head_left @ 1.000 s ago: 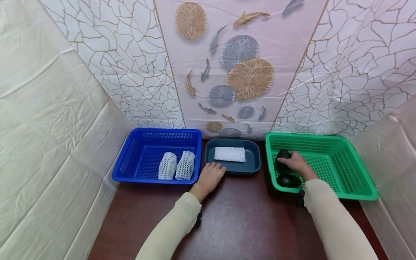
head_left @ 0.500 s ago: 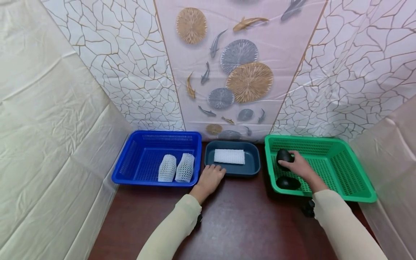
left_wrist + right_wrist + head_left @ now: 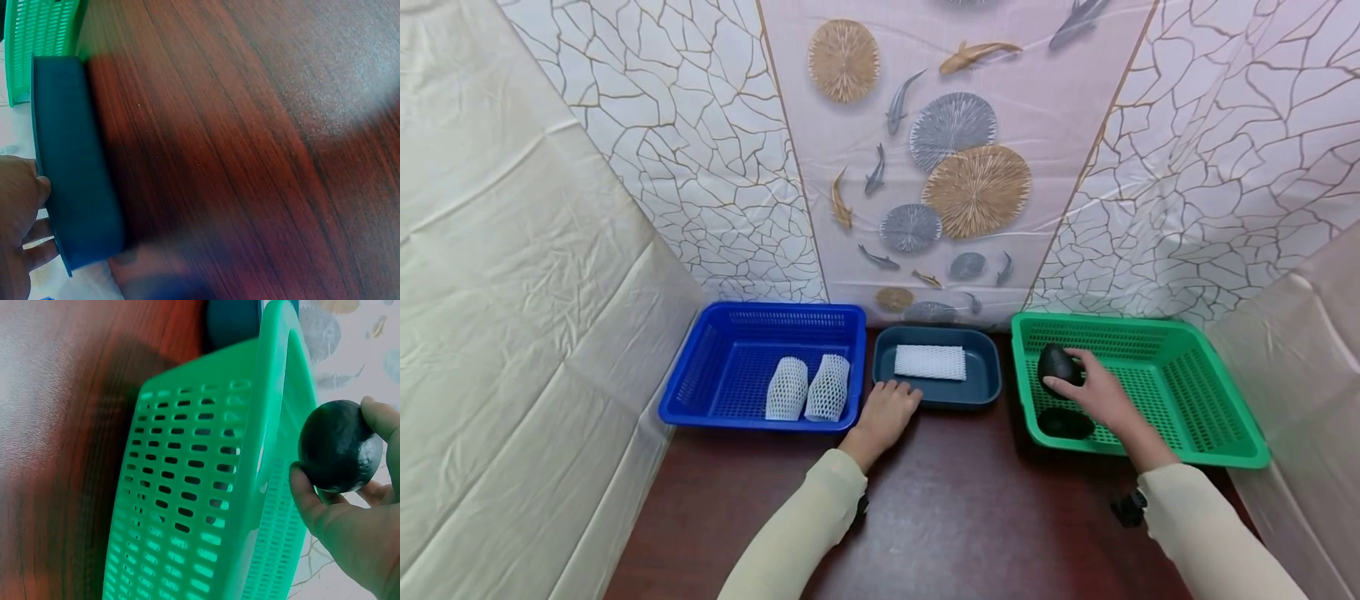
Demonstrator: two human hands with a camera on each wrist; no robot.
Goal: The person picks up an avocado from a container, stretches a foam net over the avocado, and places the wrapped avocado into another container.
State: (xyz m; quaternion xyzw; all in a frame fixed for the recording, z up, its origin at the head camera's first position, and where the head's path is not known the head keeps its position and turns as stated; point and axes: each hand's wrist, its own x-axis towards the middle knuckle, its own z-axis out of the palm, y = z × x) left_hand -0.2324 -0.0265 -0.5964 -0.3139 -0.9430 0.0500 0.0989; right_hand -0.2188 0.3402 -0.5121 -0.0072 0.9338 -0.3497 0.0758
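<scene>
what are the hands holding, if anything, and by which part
The right hand holds a dark oval object around its sides. The left hand grips the teal tray by its near rim.

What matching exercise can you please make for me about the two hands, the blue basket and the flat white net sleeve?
1. Left hand
2. Right hand
3. Blue basket
4. Flat white net sleeve

A. Lies in the dark tray
B. Contains two bulging net sleeves
C. Grips the dark tray's rim
D. Holds a black oval object

Pairs: 1-C; 2-D; 3-B; 4-A
</scene>
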